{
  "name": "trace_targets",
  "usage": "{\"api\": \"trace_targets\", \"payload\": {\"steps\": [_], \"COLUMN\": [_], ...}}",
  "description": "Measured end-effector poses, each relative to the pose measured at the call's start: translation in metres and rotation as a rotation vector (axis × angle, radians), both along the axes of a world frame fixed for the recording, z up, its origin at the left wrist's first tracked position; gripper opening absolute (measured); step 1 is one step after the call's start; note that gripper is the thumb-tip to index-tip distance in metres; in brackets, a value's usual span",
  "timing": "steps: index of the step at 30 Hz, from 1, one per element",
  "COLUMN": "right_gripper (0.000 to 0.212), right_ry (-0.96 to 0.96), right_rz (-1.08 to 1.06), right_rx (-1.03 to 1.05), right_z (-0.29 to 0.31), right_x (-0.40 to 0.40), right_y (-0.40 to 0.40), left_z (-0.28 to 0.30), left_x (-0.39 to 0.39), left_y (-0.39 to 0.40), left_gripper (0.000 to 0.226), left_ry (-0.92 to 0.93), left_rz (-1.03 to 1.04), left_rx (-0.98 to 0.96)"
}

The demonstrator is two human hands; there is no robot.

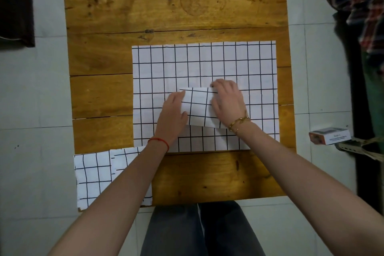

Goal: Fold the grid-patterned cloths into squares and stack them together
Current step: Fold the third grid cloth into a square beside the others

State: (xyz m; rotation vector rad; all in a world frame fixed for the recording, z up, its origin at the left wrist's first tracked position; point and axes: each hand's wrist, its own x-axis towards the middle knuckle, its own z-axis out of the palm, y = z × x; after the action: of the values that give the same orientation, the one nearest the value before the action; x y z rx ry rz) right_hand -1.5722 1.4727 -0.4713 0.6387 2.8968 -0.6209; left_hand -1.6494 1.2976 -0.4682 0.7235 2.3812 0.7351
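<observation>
Bare forearms; red string bracelet on left wrist, gold chain bracelet on right; grey trousers.

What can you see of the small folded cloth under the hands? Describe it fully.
The small folded cloth is white with a black grid, folded to a roughly square packet. It lies flat on the large spread grid cloth on the wooden table. The left hand presses its left edge and the right hand its right side.
</observation>
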Motion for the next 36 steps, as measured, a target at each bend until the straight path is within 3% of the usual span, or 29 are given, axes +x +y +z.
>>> {"api": "trace_targets", "payload": {"steps": [5, 11, 16, 24, 29, 32, 36], "right_gripper": [0.06, 0.065, 0.059, 0.055, 0.054, 0.054, 0.055], "right_ry": [-0.224, -0.348, -0.357, -0.395, -0.317, -0.237, -0.238], "right_rz": [0.312, 0.35, 0.317, 0.07, -0.013, 0.045, 0.273], "right_rx": [0.101, 0.171, 0.191, 0.197, 0.135, 0.151, 0.153], "right_z": [-0.005, -0.01, -0.006, -0.001, 0.004, 0.007, 0.005], "right_x": [-0.013, -0.019, -0.005, 0.048, 0.046, 0.046, 0.051], "right_y": [-0.04, -0.053, -0.037, 0.017, 0.011, -0.009, -0.049], "left_z": [-0.003, -0.007, -0.004, -0.007, -0.007, -0.002, 0.006], "left_x": [0.004, 0.001, 0.002, 0.002, 0.0, 0.009, 0.042], "left_y": [-0.002, -0.001, -0.002, -0.001, -0.002, -0.012, -0.029], "left_gripper": [0.068, 0.072, 0.072, 0.073, 0.071, 0.067, 0.061], "left_ry": [0.154, 0.227, 0.23, 0.229, 0.177, 0.244, 0.305], "left_rz": [-0.142, -0.199, -0.216, -0.221, -0.226, -0.258, -0.254], "left_rx": [-0.172, -0.344, -0.371, -0.375, -0.343, -0.269, -0.251]}}
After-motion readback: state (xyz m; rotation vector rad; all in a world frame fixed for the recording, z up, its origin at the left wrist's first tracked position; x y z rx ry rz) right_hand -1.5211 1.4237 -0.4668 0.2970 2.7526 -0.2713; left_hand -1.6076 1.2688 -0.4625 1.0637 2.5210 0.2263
